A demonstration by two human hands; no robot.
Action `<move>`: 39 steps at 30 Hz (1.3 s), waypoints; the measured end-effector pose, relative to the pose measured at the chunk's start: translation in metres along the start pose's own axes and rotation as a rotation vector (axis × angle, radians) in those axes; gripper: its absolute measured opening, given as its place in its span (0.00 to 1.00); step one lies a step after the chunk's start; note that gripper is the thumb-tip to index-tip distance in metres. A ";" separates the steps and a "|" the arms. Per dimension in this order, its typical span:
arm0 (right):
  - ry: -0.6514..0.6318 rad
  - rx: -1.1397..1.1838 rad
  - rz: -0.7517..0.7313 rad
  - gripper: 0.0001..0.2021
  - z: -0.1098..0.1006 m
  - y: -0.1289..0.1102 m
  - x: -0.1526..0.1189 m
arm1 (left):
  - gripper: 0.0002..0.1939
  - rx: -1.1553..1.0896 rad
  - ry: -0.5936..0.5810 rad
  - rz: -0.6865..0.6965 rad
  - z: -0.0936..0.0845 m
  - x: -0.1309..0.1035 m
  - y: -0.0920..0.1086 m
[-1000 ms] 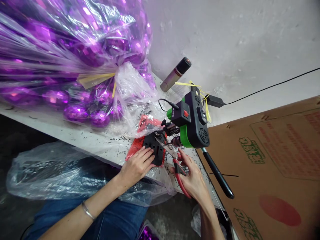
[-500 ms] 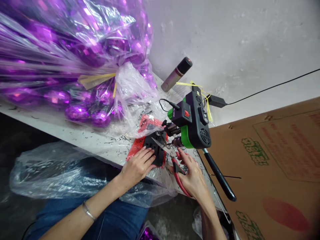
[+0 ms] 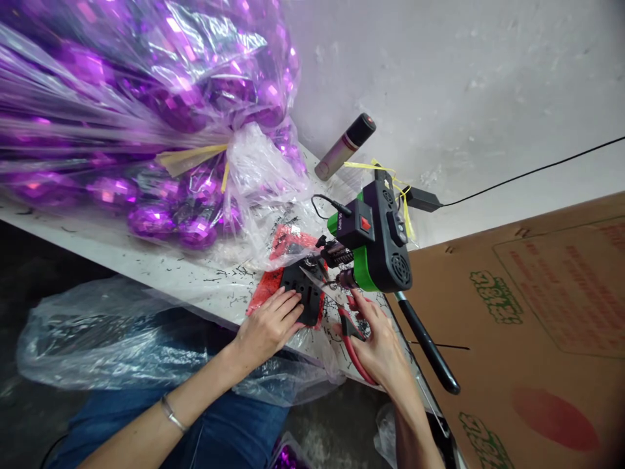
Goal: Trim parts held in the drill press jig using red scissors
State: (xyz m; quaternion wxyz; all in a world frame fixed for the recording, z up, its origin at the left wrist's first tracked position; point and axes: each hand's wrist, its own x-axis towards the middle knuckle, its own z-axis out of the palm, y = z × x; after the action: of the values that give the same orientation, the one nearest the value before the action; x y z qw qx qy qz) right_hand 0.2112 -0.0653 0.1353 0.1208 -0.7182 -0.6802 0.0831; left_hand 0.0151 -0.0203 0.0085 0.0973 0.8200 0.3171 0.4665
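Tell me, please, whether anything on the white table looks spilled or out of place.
Yes: small black scraps lie scattered loose over the white table, many of them near the drill; they look like uncollected waste, though I cannot tell from what.

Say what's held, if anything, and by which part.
The right hand holds scissors by their red handles; the left hand only rests on the drill press's base.

Left hand (image 3: 268, 327) and right hand (image 3: 381, 342): bare, fingers slim. Left forearm (image 3: 209, 378): bare; one narrow bracelet (image 3: 172, 413), silver-coloured, shiny, rounded band, worn above the wrist; any engraving too small to read. Right forearm (image 3: 413, 420): bare. Legs, near side: blue trousers (image 3: 234, 433), denim-like, darker in the folds, one pale line at centre, seam or crease undetermined.
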 end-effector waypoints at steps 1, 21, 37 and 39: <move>0.007 0.008 0.000 0.31 0.002 0.000 0.001 | 0.12 -0.002 -0.003 -0.002 0.000 0.000 0.000; 0.003 0.076 0.027 0.33 0.005 0.003 -0.004 | 0.12 0.018 0.020 0.010 -0.001 0.001 0.000; 0.007 0.050 0.038 0.33 0.011 0.002 -0.008 | 0.11 0.024 0.026 0.013 -0.001 0.002 0.000; 0.018 0.048 0.028 0.33 0.012 0.002 -0.008 | 0.11 0.025 0.031 0.018 -0.001 0.003 0.000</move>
State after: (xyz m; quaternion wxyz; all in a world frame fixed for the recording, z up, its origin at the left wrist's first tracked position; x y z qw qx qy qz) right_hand 0.2097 -0.0724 0.1229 0.1431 -0.7252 -0.6669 0.0945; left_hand 0.0149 -0.0190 0.0111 0.0780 0.8166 0.3167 0.4762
